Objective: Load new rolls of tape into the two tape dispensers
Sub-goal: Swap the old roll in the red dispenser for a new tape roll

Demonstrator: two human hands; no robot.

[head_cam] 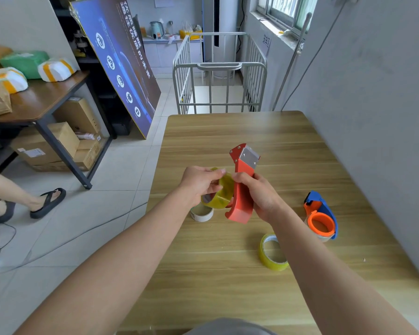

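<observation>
The left hand [200, 183] grasps a yellow roll [219, 191] with thumb and fingers, holding it above the wooden table [228, 274]. The roll touches the left side of the red dispenser [242, 183]. Under them an empty core [201, 212] stands on the table. The right hand [261, 197] is closed around the red dispenser's body. Its long axis runs from 6 to 12 o'clock, and the metal blade end points to 12 o'clock, a little toward 1. At 5 o'clock from it a second yellow roll [272, 252] lies on the table. At 3 o'clock the blue dispenser [322, 215] lies near the wall [373, 93], with its orange hub facing the camera and its narrow end pointing to 11 o'clock.
</observation>
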